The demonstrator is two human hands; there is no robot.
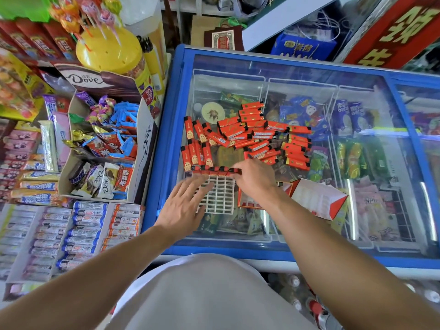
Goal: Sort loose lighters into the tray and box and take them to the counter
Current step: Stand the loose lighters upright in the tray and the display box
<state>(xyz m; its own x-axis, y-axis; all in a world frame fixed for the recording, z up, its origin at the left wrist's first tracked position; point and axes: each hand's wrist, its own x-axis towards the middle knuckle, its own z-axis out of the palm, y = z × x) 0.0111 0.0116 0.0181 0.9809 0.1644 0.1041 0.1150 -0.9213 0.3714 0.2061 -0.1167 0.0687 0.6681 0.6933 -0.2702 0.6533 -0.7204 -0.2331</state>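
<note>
the step in hand looks like filling the white grid tray point(217, 195) with lighters; the tray is lying on the glass lid of the blue freezer point(166, 139), which is serving as the worktop, and a single row of lighters point(214, 170) is standing upright along its far edge, with the other cells showing empty; the loose lighters point(252, 136) are lying in a red heap just beyond the tray, some lined up at the far left, most scattered to the right; the red and white box point(316, 198) is lying open just right of the tray; the right hand point(252, 179) is reaching in from the near right, fingers curled down at the right end of the standing row, seemingly pinching or seating a lighter there, though the grip itself is hidden; the left hand point(184, 203) is lying flat, fingers spread wide, pressing on the tray's left part to steady it; the next move probably calls for picking another lighter from the heap and dropping it upright into the next free cell
</note>
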